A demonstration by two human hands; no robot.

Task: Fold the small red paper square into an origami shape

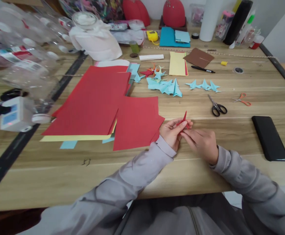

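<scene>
- head view: both hands meet low over the wooden table [206, 107], just right of the middle, and between them sits a small folded red paper piece [184, 120]
- the left hand [173, 132] pinches the red piece with thumb and fingers closed on its lower part, one narrow red tip poking up above the knuckles
- the right hand [202, 143] comes in from the right, fingers curled and pressed onto the same red piece at its lower edge, so both hands are grasping it, touching each other
- grey sleeves run from both wrists back toward the bottom of the frame
- just left of the left hand lies a loose red sheet [136, 122], its corner nearly under the wrist, and beyond that a bigger stack of red paper [96, 98] with yellow and light blue sheets showing beneath
- farther up the table, a heap of light blue folded paper shapes [164, 85], then three more blue ones in a row [203, 85]
- black-handled scissors [217, 107] lie above the right hand, well apart; smaller orange-handled scissors [242, 99] to their right
- a black phone [269, 137] lies flat near the right edge
- clear plastic bottles [22, 52] are piled at far left, blurred
</scene>
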